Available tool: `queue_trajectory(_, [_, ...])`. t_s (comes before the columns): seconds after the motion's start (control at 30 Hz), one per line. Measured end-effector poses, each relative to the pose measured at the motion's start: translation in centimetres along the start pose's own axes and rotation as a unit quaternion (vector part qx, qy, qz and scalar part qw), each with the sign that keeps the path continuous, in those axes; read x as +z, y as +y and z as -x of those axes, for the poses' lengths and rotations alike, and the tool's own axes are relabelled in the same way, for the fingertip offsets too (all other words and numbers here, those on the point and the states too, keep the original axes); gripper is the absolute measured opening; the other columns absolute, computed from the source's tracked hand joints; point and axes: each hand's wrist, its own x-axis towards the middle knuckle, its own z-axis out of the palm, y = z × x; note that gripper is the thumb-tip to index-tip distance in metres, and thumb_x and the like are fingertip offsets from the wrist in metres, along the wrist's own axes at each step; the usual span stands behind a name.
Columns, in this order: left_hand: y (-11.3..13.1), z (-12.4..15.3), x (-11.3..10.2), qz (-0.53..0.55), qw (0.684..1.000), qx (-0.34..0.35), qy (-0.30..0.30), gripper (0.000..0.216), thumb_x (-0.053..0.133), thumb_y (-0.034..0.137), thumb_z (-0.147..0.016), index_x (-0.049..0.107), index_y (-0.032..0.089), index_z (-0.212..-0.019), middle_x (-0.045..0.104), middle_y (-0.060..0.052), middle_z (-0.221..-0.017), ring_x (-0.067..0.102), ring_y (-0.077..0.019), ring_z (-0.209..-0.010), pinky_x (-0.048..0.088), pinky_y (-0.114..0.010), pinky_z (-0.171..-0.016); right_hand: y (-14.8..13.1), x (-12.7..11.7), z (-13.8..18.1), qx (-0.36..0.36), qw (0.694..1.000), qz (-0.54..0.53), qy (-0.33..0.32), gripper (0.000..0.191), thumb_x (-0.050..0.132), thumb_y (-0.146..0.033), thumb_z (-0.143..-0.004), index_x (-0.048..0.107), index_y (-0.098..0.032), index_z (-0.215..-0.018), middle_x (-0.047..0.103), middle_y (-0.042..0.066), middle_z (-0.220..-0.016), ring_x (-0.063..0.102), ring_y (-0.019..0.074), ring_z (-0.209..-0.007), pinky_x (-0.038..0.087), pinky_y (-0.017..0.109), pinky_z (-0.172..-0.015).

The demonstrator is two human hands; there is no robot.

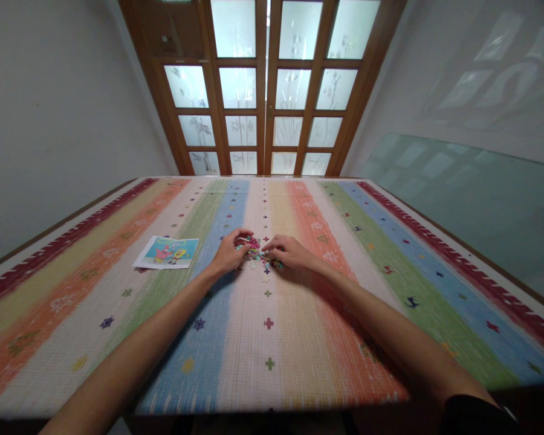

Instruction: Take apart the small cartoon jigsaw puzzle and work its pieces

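Note:
A small heap of colourful jigsaw puzzle pieces (255, 246) lies on the striped tablecloth between my two hands. From the left, my left hand (231, 251) curls its fingers and thumb round the pieces. My right hand (292, 251) reaches in from the other side with bent fingers, its fingertips among the pieces at the heap's right edge. A pale loose piece (266, 279) sits just in front of the heap. My fingers partly cover the heap, so single pieces in them are too small to make out.
A printed cartoon picture (171, 252) on white paper lies flat to the left of my left hand. The striped tablecloth (267, 344) covers the table. Beyond its far edge stand wooden doors (263, 109) with glass panes. A glass panel (471, 211) leans at the right wall.

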Motion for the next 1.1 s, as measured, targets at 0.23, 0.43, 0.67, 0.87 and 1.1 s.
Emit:
queue_trajectory(0.23, [0.1, 0.1, 0.2, 0.023, 1.000, -0.006, -0.013, 0.029, 0.071, 0.028, -0.080, 0.063, 0.017, -0.105, 0.072, -0.009, -0.100, 0.070, -0.0196, -0.086, 0.057, -0.037, -0.084, -1.1, 0.6, -0.5, 0.001, 0.999, -0.010, 0.033, 0.018, 0.063, -0.024, -0.094, 0.078, -0.017, -0.103, 0.071, 0.010, -0.102, 0.063, 0.0210, -0.093, 0.045, 0.032, -0.087])
queue_trajectory(0.43, [0.4, 0.2, 0.3, 0.039, 0.999, -0.002, -0.007, 0.028, 0.072, 0.026, -0.078, 0.064, 0.016, -0.104, 0.072, -0.010, -0.101, 0.070, -0.0189, -0.086, 0.056, -0.035, -0.082, -1.3, 1.1, -0.7, 0.000, 0.998, -0.063, 0.029, 0.017, 0.063, -0.025, -0.096, 0.076, -0.015, -0.097, 0.074, 0.008, -0.091, 0.064, 0.0172, -0.077, 0.047, 0.028, -0.073])
queue_trajectory(0.67, [0.6, 0.3, 0.4, 0.050, 0.999, -0.005, 0.006, 0.026, 0.075, 0.025, -0.076, 0.067, 0.016, -0.100, 0.073, -0.009, -0.098, 0.070, -0.0192, -0.085, 0.056, -0.034, -0.081, -0.6, 1.6, -0.8, 0.009, 0.991, -0.122, 0.047, 0.012, 0.065, -0.023, -0.093, 0.072, -0.014, -0.097, 0.074, 0.008, -0.089, 0.065, 0.0161, -0.075, 0.048, 0.026, -0.069])
queue_trajectory(0.87, [0.6, 0.2, 0.5, 0.052, 0.998, -0.007, 0.025, 0.025, 0.078, 0.029, -0.076, 0.068, 0.016, -0.095, 0.073, -0.009, -0.099, 0.070, -0.0205, -0.090, 0.055, -0.034, -0.083, -0.8, 2.0, -0.8, 0.017, 0.986, -0.154, 0.056, 0.018, 0.070, -0.023, -0.088, 0.067, -0.013, -0.103, 0.073, 0.006, -0.083, 0.066, 0.0160, -0.072, 0.048, 0.025, -0.065])
queue_trajectory(1.1, [0.8, 0.5, 0.5, 0.061, 0.998, -0.013, 0.018, 0.030, 0.081, 0.032, -0.073, 0.068, 0.017, -0.095, 0.073, -0.008, -0.097, 0.070, -0.0185, -0.082, 0.056, -0.033, -0.079, -1.1, 1.9, -0.9, 0.025, 0.986, -0.149, 0.065, 0.010, 0.066, -0.015, -0.086, 0.068, -0.015, -0.096, 0.070, 0.003, -0.079, 0.062, 0.0145, -0.070, 0.046, 0.025, -0.067])
